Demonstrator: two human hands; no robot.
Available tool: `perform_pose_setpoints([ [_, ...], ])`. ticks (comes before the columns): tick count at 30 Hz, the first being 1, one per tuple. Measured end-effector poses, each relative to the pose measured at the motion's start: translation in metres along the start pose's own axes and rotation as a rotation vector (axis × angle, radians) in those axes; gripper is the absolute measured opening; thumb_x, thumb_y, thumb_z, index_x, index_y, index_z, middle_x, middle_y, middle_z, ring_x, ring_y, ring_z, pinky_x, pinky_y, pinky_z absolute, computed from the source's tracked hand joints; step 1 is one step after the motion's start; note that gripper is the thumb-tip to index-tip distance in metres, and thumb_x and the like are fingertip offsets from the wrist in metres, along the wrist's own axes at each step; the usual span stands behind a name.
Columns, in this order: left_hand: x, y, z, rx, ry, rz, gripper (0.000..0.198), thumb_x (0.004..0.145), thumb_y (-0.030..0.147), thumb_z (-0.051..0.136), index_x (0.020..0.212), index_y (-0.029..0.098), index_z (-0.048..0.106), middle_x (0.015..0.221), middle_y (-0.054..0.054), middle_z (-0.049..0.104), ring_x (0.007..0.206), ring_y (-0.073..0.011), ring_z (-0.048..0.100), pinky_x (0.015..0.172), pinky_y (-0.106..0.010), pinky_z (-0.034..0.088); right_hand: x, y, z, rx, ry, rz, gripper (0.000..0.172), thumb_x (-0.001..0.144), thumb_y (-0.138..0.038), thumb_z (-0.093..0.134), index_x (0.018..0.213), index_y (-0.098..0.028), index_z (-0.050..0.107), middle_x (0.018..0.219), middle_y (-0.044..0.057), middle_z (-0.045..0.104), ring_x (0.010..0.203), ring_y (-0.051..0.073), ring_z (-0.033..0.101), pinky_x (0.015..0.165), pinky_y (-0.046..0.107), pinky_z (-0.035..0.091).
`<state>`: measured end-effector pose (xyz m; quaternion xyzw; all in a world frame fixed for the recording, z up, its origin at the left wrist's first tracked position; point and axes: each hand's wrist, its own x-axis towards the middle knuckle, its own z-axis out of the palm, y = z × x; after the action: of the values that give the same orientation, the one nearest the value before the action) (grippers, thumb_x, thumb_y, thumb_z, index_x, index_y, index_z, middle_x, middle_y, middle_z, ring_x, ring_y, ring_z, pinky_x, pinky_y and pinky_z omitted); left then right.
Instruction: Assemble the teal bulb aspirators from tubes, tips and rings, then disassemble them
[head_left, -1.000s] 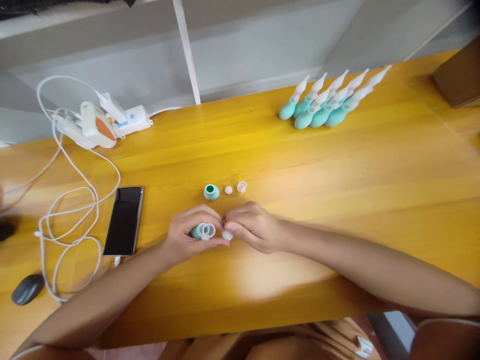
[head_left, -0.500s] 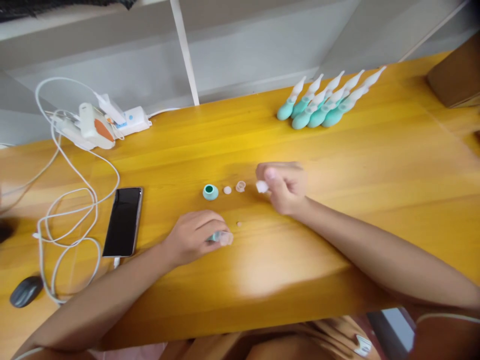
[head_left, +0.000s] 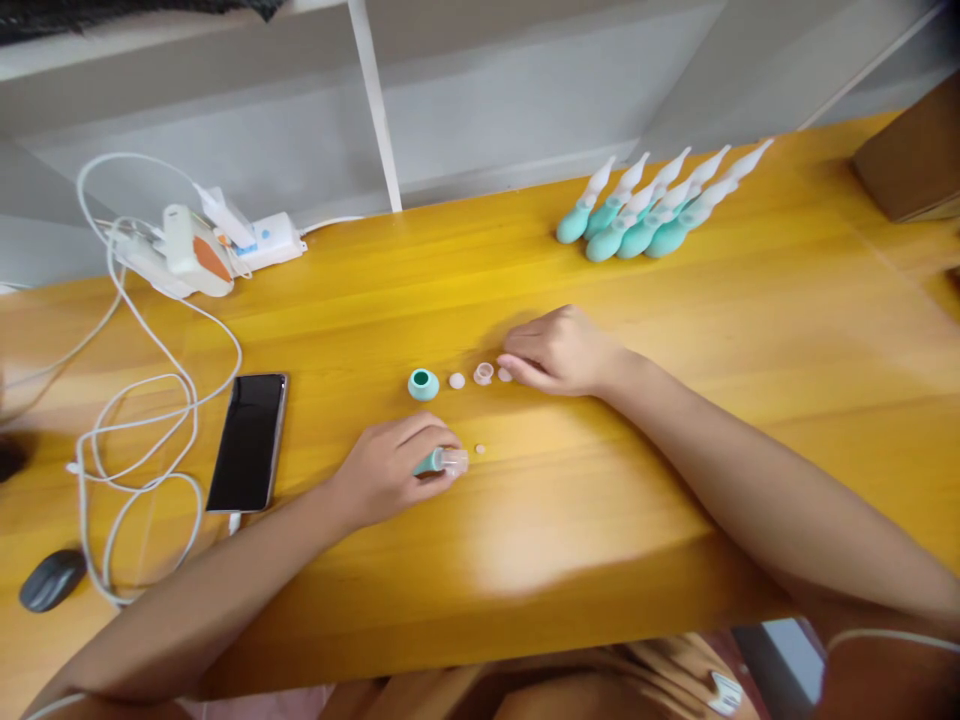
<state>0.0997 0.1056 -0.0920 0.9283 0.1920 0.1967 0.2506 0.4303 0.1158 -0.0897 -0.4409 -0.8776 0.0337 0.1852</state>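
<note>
My left hand (head_left: 394,468) is wrapped round a teal piece with a clear end (head_left: 453,461), low over the table. My right hand (head_left: 559,352) is closed at the right end of a row of small parts, its fingertips on a whitish piece (head_left: 505,375) that they partly hide. Left of it in the row lie a clear ring-shaped part (head_left: 484,373), a small pale disc (head_left: 457,381) and a teal bulb (head_left: 424,384) with its dark opening upward. A tiny pinkish piece (head_left: 480,449) lies just right of the clear end.
Several teal bulbs with white pointed tips (head_left: 637,232) stand at the back. On the left are a phone (head_left: 247,442), looped white cables, a power strip (head_left: 274,241) with chargers and a black mouse (head_left: 52,580). A brown box (head_left: 911,155) sits at the back right.
My right hand has turned palm down and lowered the whitish piece to the table beside the ring-shaped part. My left hand has tilted its teal piece slightly.
</note>
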Motion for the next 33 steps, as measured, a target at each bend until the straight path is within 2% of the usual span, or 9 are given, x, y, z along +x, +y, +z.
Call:
perform_pose_setpoints([
  [5, 0.0, 0.004, -0.001, -0.13, 0.085, -0.041, 0.051, 0.093, 0.026, 0.079, 0.138, 0.022, 0.055, 0.11, -0.005, 0.071, 0.093, -0.0186, 0.074, 0.086, -0.031, 0.062, 0.002, -0.033, -0.013, 0.073, 0.217, -0.005, 0.067, 0.116, -0.058, 0.007, 0.068, -0.026, 0.041, 0.062, 0.003, 0.048, 0.055, 0.019, 0.036, 0.061, 0.039, 0.025],
  [7, -0.002, 0.005, -0.001, -0.172, 0.105, -0.045, 0.056, 0.094, 0.027, 0.079, 0.142, 0.023, 0.051, 0.107, -0.004, 0.071, 0.09, -0.0181, 0.074, 0.084, -0.031, 0.063, 0.006, -0.063, -0.011, 0.073, 0.266, -0.126, 0.068, 0.113, -0.068, 0.019, 0.07, -0.025, 0.048, 0.061, 0.001, 0.049, 0.055, 0.017, 0.039, 0.058, 0.038, 0.024],
  [10, -0.005, 0.005, 0.001, -0.225, 0.129, -0.029, 0.043, 0.1, 0.031, 0.075, 0.137, 0.025, 0.054, 0.097, -0.001, 0.072, 0.079, -0.0172, 0.074, 0.074, -0.03, 0.064, 0.01, -0.11, 0.001, 0.056, 0.298, -0.151, 0.069, 0.107, -0.079, 0.042, 0.072, -0.021, 0.059, 0.062, 0.001, 0.056, 0.054, 0.015, 0.043, 0.055, 0.036, 0.026],
  [13, -0.008, 0.003, 0.004, -0.221, 0.177, 0.038, 0.042, 0.104, 0.036, 0.072, 0.142, 0.027, 0.054, 0.105, -0.006, 0.078, 0.084, -0.022, 0.079, 0.073, -0.033, 0.068, 0.01, -0.138, 0.012, 0.104, 0.317, -0.079, 0.057, 0.108, -0.065, 0.056, 0.077, -0.018, 0.066, 0.063, 0.0, 0.06, 0.051, 0.013, 0.047, 0.051, 0.034, 0.028],
  [17, -0.012, 0.003, 0.005, -0.255, 0.189, 0.078, 0.069, 0.1, 0.039, 0.078, 0.16, 0.03, 0.045, 0.116, -0.01, 0.081, 0.094, -0.0261, 0.084, 0.078, -0.036, 0.071, 0.007, -0.144, 0.017, 0.176, 0.353, -0.072, 0.048, 0.113, -0.043, 0.052, 0.074, -0.019, 0.063, 0.063, 0.0, 0.063, 0.053, 0.013, 0.051, 0.051, 0.033, 0.031],
  [22, -0.013, 0.009, 0.001, -0.389, 0.07, 0.086, 0.073, 0.1, 0.039, 0.079, 0.163, 0.033, 0.042, 0.108, -0.007, 0.083, 0.092, -0.0255, 0.084, 0.081, -0.037, 0.071, 0.007, -0.138, 0.023, 0.355, 0.437, -0.221, 0.041, 0.109, -0.024, 0.046, 0.069, -0.021, 0.056, 0.06, -0.004, 0.061, 0.05, 0.011, 0.047, 0.05, 0.031, 0.033],
  [25, -0.013, 0.007, 0.004, -0.493, 0.059, 0.08, 0.075, 0.099, 0.036, 0.081, 0.163, 0.034, 0.041, 0.103, -0.004, 0.083, 0.085, -0.0229, 0.083, 0.078, -0.036, 0.07, 0.007, -0.137, 0.026, 0.378, 0.491, -0.209, 0.04, 0.108, -0.025, 0.046, 0.069, -0.021, 0.054, 0.058, -0.004, 0.059, 0.049, 0.01, 0.047, 0.049, 0.03, 0.032],
  [30, -0.015, -0.003, 0.012, -0.395, 0.147, 0.012, 0.069, 0.101, 0.039, 0.077, 0.162, 0.029, 0.045, 0.109, -0.009, 0.082, 0.088, -0.024, 0.083, 0.078, -0.036, 0.071, 0.006, -0.139, 0.026, 0.225, 0.408, -0.073, 0.045, 0.109, -0.048, 0.05, 0.078, -0.019, 0.064, 0.065, 0.001, 0.066, 0.052, 0.013, 0.052, 0.048, 0.03, 0.029],
  [33, -0.02, 0.002, 0.01, -0.323, 0.17, 0.009, 0.07, 0.097, 0.037, 0.08, 0.159, 0.029, 0.048, 0.113, -0.011, 0.082, 0.09, -0.027, 0.083, 0.079, -0.039, 0.071, 0.004, -0.143, 0.027, 0.456, 0.378, 0.002, 0.037, 0.106, -0.036, 0.055, 0.074, -0.02, 0.059, 0.062, -0.001, 0.061, 0.052, 0.011, 0.048, 0.049, 0.027, 0.031],
])
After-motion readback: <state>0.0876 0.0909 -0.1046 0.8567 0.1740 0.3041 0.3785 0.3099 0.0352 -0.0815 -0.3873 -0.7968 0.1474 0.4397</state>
